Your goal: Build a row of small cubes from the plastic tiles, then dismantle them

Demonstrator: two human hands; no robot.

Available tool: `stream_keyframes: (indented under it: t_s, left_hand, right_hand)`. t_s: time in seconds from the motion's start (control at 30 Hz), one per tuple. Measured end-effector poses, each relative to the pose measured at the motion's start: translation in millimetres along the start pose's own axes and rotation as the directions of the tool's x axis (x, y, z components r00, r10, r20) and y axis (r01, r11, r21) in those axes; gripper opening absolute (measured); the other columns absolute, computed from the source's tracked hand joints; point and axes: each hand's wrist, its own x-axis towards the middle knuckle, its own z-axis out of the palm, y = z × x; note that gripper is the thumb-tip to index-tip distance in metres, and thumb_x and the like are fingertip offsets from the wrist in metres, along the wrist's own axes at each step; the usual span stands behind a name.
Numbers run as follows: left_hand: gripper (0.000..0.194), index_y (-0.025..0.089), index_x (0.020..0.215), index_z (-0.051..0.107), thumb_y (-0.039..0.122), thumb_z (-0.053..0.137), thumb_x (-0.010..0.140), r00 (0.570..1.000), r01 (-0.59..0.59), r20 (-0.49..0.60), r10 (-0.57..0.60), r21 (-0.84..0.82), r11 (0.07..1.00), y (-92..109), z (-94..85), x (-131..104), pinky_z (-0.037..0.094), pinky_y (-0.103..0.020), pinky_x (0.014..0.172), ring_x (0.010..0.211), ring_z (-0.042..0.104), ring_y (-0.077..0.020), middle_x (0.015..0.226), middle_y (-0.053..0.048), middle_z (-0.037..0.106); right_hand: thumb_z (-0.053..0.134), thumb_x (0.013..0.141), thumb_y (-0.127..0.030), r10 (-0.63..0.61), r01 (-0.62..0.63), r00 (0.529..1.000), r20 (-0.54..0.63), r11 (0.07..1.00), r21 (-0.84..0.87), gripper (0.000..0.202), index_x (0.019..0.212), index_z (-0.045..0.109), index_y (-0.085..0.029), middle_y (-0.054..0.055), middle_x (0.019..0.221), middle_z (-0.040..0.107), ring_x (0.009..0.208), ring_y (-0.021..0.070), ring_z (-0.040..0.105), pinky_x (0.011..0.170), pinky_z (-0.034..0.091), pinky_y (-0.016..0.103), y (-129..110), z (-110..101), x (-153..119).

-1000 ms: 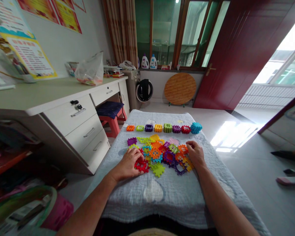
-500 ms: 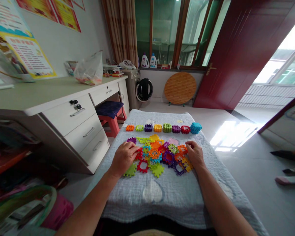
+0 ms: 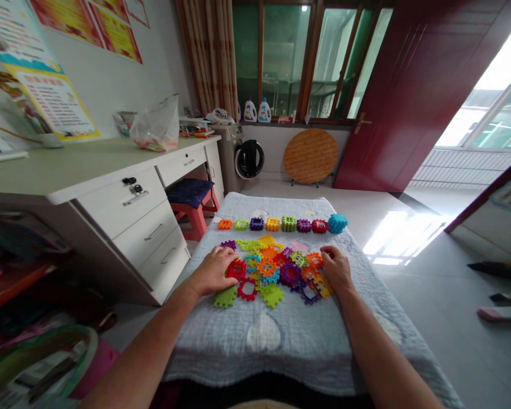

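Note:
A heap of colourful plastic interlocking tiles with notched edges lies on the cloth-covered table [image 3: 264,363]. On the heap's left side, my left hand [image 3: 213,270] has its thumb and fingers around a red tile [image 3: 237,269]. A red frame tile [image 3: 247,289] and a green tile [image 3: 225,297] lie just below that hand. My right hand [image 3: 337,268] rests at the right edge of the heap, fingers curled in, with nothing visible in them. Nearest to it are an orange tile [image 3: 314,260] and a yellow tile [image 3: 324,286]. Purple, blue and lime tiles overlap in the middle.
Behind the heap stands a row of several stacks sorted by colour, ending at the right in a tall light blue stack [image 3: 337,223]. A desk [image 3: 89,165] with drawers is on the left, and a stool [image 3: 191,199] with a dark cushion is beside it.
My left thumb has moved down and away from the fingers, so the red tile shows more fully between them. My right hand keeps its curled pose. The view has shifted slightly.

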Motion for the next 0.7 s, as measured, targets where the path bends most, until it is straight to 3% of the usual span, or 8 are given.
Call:
stream_keyframes:
  t_s: [0.1, 0.3, 0.5, 0.6, 0.7]
  left_hand:
    - [0.042, 0.023, 0.105, 0.066, 0.034, 0.071, 0.065, 0.999, 0.0, 0.049, 0.0, 0.003, 1.0, 0.3, -2.4, 5.2, 0.041, -0.039, 0.093, 0.103, 0.052, -0.0273, 0.103, -0.006, 0.062]
    - [0.039, 0.021, 0.097, 0.066, 0.038, 0.073, 0.063, 1.0, 0.009, 0.001, -0.009, 0.016, 1.0, 0.1, 0.7, 7.8, 0.041, -0.04, 0.091, 0.101, 0.052, -0.028, 0.1, -0.007, 0.062]
    - [0.033, 0.021, 0.09, 0.064, 0.03, 0.071, 0.059, 1.0, -0.011, -0.001, 0.011, 0.058, 0.998, -0.3, 3.3, 10.8, 0.042, -0.039, 0.09, 0.098, 0.053, -0.0274, 0.096, -0.006, 0.061]
    - [0.034, 0.02, 0.091, 0.062, 0.029, 0.071, 0.06, 0.997, -0.017, -0.07, 0.021, 0.052, 0.999, 5.5, -2.2, 11.5, 0.042, -0.04, 0.09, 0.098, 0.053, -0.0277, 0.097, -0.007, 0.061]
    - [0.038, 0.019, 0.098, 0.06, 0.028, 0.072, 0.063, 0.993, -0.031, -0.117, 0.031, 0.007, 1.0, 17.2, -7.5, 11.7, 0.043, -0.04, 0.09, 0.098, 0.055, -0.0267, 0.1, -0.008, 0.06]
  right_hand:
    - [0.049, 0.067, -0.04, 0.004, -0.004, 1.0, 0.0, 1.0, 0.002, 0.031, 0.078, 0.066, -0.017, 0.003, 0.067, 0.063, 0.062, 0.0182, 0.055, 0.063, 0.043, 0.031, -0.3, -0.3, 0.0]
    - [0.048, 0.068, -0.04, 0.0, 0.0, 1.0, -0.001, 1.0, -0.005, 0.03, 0.077, 0.067, -0.017, 0.003, 0.066, 0.064, 0.062, 0.0185, 0.055, 0.062, 0.042, 0.03, -2.1, -0.3, -0.7]
    - [0.049, 0.071, -0.038, -0.006, 0.006, 1.0, -0.01, 1.0, -0.005, 0.028, 0.079, 0.066, -0.018, 0.004, 0.068, 0.064, 0.065, 0.0189, 0.055, 0.065, 0.044, 0.031, 1.9, -1.1, 0.4]
    - [0.049, 0.073, -0.034, -0.11, 0.107, 0.991, -0.076, 0.993, -0.041, 0.026, 0.083, 0.065, -0.017, 0.007, 0.079, 0.064, 0.074, 0.0208, 0.057, 0.073, 0.046, 0.035, -3.3, -3.1, -1.4]
    - [0.052, 0.075, -0.028, -0.319, 0.306, 0.945, -0.079, 0.942, -0.138, 0.02, 0.087, 0.065, -0.019, 0.008, 0.089, 0.064, 0.089, 0.0241, 0.055, 0.085, 0.043, 0.04, -27.1, -1.6, -11.1]
